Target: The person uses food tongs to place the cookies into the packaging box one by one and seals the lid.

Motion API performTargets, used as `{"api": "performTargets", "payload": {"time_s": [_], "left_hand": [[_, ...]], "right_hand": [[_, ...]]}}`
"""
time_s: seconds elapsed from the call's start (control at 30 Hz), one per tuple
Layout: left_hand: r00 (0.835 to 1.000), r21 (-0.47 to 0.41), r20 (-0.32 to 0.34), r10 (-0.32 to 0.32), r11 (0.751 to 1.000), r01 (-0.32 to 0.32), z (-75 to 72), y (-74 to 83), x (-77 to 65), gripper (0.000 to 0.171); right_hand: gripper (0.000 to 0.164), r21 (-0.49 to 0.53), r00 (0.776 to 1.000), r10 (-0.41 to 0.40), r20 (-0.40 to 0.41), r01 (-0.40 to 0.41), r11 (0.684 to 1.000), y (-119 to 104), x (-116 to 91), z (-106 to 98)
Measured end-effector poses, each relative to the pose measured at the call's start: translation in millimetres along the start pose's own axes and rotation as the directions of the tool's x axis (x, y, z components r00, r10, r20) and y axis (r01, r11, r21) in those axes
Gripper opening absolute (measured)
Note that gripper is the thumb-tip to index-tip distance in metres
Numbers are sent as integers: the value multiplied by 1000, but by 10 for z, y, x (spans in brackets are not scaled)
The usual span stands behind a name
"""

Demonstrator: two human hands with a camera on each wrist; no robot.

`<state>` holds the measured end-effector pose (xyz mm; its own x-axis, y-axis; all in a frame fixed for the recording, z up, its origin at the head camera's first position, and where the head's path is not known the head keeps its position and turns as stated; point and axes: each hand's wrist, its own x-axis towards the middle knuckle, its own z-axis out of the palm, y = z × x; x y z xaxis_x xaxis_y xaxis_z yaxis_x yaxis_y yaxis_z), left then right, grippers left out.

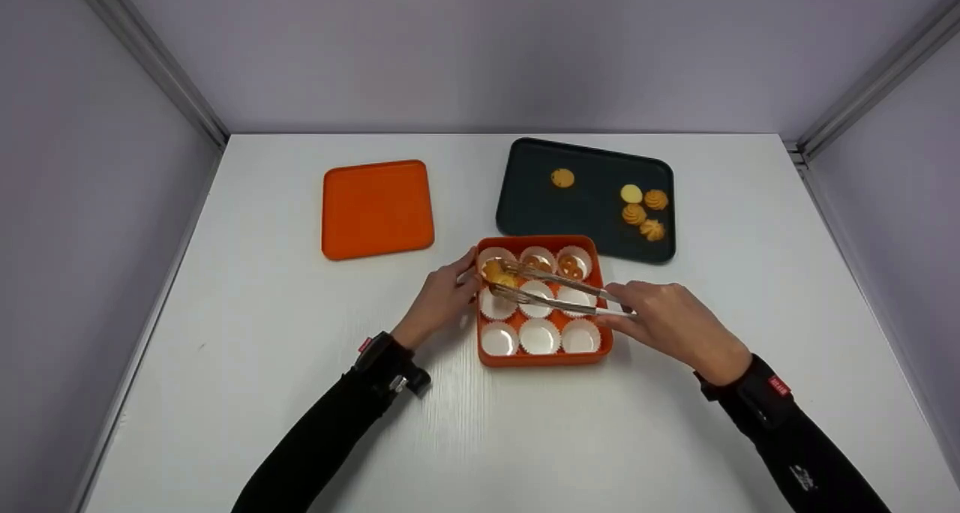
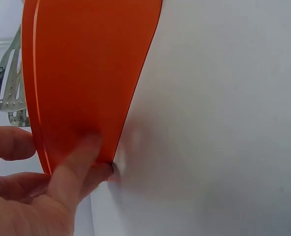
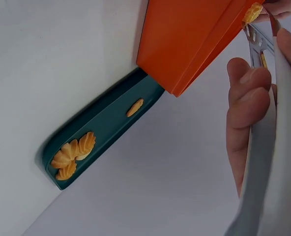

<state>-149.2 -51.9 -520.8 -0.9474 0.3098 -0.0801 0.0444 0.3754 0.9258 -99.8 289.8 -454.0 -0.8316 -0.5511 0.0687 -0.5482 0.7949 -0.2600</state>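
The left hand [image 1: 441, 297] holds the orange box [image 1: 540, 361] at its nine o'clock side, while the right hand [image 1: 671, 322], at three o'clock, grips tongs [image 1: 562, 304] with a cookie [image 1: 496, 273] between their tips, near the box's ten o'clock corner.

"What's that right hand [image 1: 671, 322] holding?"
"White-handled tongs [image 1: 562, 304], slanting over the orange box [image 1: 546, 360], golden cookie [image 1: 497, 274] between their tips by the far-left paper cup [image 1: 489, 253]."
"Left hand [image 1: 442, 297] touches the box."
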Motion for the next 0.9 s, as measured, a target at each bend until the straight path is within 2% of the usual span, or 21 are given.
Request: {"api": "performTargets", "payload": {"time_s": [0.1, 0.5, 0.7, 0.9], "left_hand": [[1000, 54, -9, 16, 998, -15, -2, 3, 4, 57], [1000, -44, 1, 3, 999, -3, -5, -29, -12, 55], [1000, -97, 8, -12, 995, 12, 16, -56, -7, 57], [1000, -93, 13, -18, 996, 19, 26, -29, -12, 58]], "right_hand": [[43, 2, 1000, -12, 11, 12, 1000, -21, 3, 12], [45, 0, 998, -39, 58, 39, 999, -100, 26, 27], [42, -38, 997, -43, 56, 46, 998, -121, 43, 33], [42, -49, 997, -37, 65, 40, 998, -133, 66, 40]]}}
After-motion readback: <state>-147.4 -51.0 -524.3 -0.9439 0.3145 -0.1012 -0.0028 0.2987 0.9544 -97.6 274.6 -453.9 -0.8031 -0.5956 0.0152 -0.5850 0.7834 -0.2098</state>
